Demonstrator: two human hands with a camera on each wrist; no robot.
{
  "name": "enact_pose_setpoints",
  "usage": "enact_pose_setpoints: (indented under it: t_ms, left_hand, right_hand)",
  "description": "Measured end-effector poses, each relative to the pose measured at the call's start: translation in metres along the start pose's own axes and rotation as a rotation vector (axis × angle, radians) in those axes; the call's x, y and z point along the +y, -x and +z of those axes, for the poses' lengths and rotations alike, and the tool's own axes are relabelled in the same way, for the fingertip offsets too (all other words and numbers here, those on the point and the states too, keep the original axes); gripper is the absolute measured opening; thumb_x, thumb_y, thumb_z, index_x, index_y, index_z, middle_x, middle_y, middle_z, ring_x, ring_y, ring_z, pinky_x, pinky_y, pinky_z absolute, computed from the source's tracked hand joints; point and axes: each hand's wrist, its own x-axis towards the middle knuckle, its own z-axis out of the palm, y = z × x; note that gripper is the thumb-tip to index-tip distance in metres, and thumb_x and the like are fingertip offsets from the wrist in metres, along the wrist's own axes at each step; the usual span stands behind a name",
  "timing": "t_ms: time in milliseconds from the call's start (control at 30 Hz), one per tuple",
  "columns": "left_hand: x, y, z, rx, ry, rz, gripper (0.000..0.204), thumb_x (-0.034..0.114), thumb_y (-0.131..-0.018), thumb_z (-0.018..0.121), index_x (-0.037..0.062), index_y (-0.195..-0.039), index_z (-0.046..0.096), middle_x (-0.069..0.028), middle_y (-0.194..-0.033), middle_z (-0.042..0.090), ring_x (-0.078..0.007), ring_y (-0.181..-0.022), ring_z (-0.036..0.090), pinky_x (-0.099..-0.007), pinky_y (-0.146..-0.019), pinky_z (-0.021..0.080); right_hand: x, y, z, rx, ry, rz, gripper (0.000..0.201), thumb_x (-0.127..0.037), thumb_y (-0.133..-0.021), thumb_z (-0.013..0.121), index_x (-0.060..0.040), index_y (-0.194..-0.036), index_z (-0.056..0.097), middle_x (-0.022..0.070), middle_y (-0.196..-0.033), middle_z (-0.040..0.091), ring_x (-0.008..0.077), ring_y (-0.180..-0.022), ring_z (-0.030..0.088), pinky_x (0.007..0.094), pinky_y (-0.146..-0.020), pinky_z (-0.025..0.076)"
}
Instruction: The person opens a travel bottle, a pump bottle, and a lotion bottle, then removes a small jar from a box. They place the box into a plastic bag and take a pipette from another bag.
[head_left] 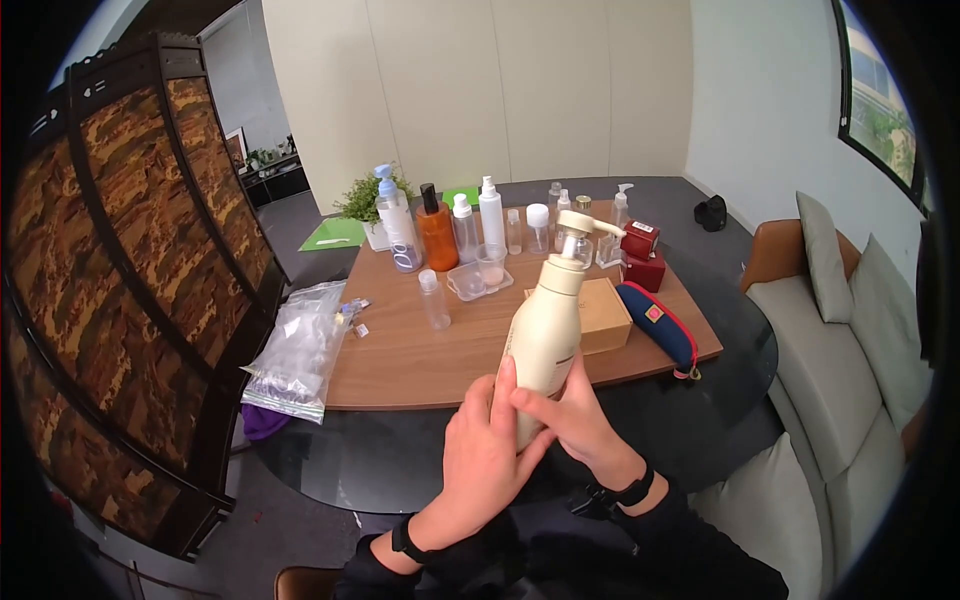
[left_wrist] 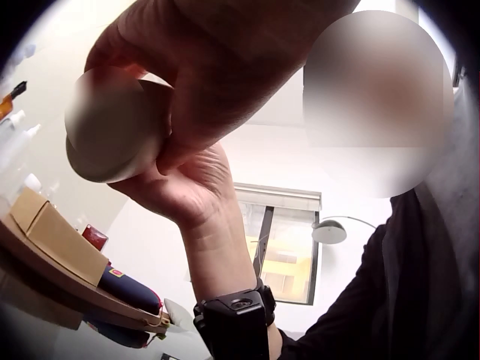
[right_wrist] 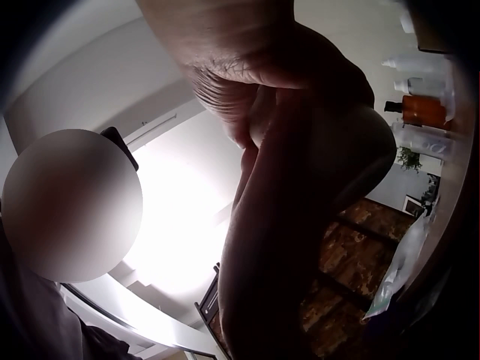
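A cream-coloured pump bottle (head_left: 545, 335) with a pale pump head (head_left: 578, 225) is held up in front of the table, tilted slightly, its spout pointing right. My left hand (head_left: 480, 450) grips the lower left side of it. On the other side my right hand (head_left: 585, 415) holds the lower body, thumb across the front. Seen from beneath in the left wrist view, the round bottle base (left_wrist: 112, 131) sits between the left hand (left_wrist: 225, 67) and the right hand (left_wrist: 187, 187). The right wrist view shows mostly dark skin, and the bottle is hidden there.
On the wooden table (head_left: 400, 370) stand an orange bottle (head_left: 437, 235), a blue-topped pump bottle (head_left: 395, 220), several clear bottles and a clear tray (head_left: 480, 285). A cardboard box (head_left: 605, 318), navy pouch (head_left: 658, 325) and red boxes (head_left: 642, 270) lie right; plastic bags (head_left: 295, 350) lie left.
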Motion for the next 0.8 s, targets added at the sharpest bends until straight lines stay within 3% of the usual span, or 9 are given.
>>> enact_pose_setpoints:
  t_ms: [67,133,200,233,300,500,733,800]
  left_hand:
    - [0.004,-0.001,-0.01,-0.144,0.119,-0.047,0.101,0.026,-0.076,0.078,-0.0022,-0.147,0.012,-0.0255,-0.128,0.041,-0.0392,-0.113,0.049,-0.0438,-0.09,0.044]
    - [0.003,0.0,-0.019,-0.193,0.24,-0.012,0.094,0.026,-0.078,0.077,0.0014,-0.148,0.02,-0.0222,-0.128,0.042,-0.0347,-0.114,0.049,-0.0405,-0.092,0.044]
    - [0.001,0.001,-0.024,-0.24,0.362,-0.004,0.087,0.024,-0.079,0.076,0.0035,-0.147,0.026,-0.0197,-0.128,0.042,-0.0316,-0.114,0.049,-0.0386,-0.093,0.043]
    - [-0.001,0.004,-0.019,-0.193,0.474,-0.023,0.079,0.021,-0.08,0.076,0.0047,-0.144,0.034,-0.0162,-0.128,0.04,-0.0278,-0.115,0.048,-0.0383,-0.095,0.043]
    - [0.0,0.008,-0.017,-0.127,0.446,0.039,0.077,0.021,-0.078,0.077,0.0056,-0.142,0.037,-0.016,-0.128,0.039,-0.0274,-0.112,0.049,-0.0395,-0.095,0.044]
    - [0.001,0.012,-0.016,-0.043,0.44,0.105,0.076,0.023,-0.073,0.082,0.0082,-0.137,0.044,-0.0168,-0.13,0.034,-0.0294,-0.113,0.049,-0.0399,-0.094,0.045]
    - [-0.002,0.016,-0.015,0.016,0.462,0.127,0.075,0.024,-0.071,0.084,0.0085,-0.133,0.045,-0.018,-0.134,0.034,-0.0301,-0.118,0.048,-0.0414,-0.094,0.046]
    - [-0.003,0.016,-0.014,0.058,0.483,0.092,0.07,0.024,-0.073,0.082,0.007,-0.132,0.048,-0.0186,-0.133,0.035,-0.0294,-0.107,0.055,-0.0403,-0.088,0.049]
  right_hand:
    - [0.0,-0.002,-0.01,-0.032,-0.11,0.041,0.068,-0.019,-0.085,0.067,-0.0031,-0.138,0.027,0.0101,-0.123,0.048,0.0178,-0.113,0.051,0.0352,-0.092,0.047]
    - [0.0,-0.006,-0.026,-0.097,-0.282,0.117,0.062,-0.02,-0.087,0.064,-0.0029,-0.136,0.03,0.0111,-0.122,0.049,0.0195,-0.114,0.051,0.0373,-0.092,0.049]
    - [-0.007,-0.008,-0.026,-0.187,-0.404,0.129,0.07,-0.035,-0.087,0.059,-0.0024,-0.14,0.029,0.0187,-0.131,0.046,0.0269,-0.119,0.05,0.0421,-0.089,0.051]
    - [-0.008,-0.008,-0.025,-0.21,-0.476,0.145,0.074,-0.04,-0.086,0.058,-0.0024,-0.142,0.027,0.0205,-0.134,0.043,0.0287,-0.121,0.049,0.0432,-0.089,0.052]
    - [-0.009,-0.007,-0.021,-0.235,-0.493,0.166,0.092,-0.055,-0.08,0.056,-0.0031,-0.147,0.02,0.0239,-0.143,0.035,0.0345,-0.125,0.046,0.0475,-0.093,0.049]
    - [-0.01,-0.003,-0.005,-0.256,-0.606,0.159,0.094,-0.061,-0.077,0.054,-0.0084,-0.148,0.022,0.0278,-0.144,0.031,0.0431,-0.125,0.044,0.056,-0.094,0.047]
    - [-0.005,-0.003,-0.006,-0.293,-0.581,0.134,0.094,-0.062,-0.077,0.053,-0.008,-0.147,0.022,0.0282,-0.145,0.031,0.0434,-0.125,0.045,0.0567,-0.094,0.047]
    - [-0.005,-0.004,-0.006,-0.289,-0.561,0.135,0.094,-0.062,-0.077,0.054,-0.008,-0.147,0.022,0.0281,-0.145,0.031,0.0436,-0.125,0.045,0.0569,-0.093,0.047]
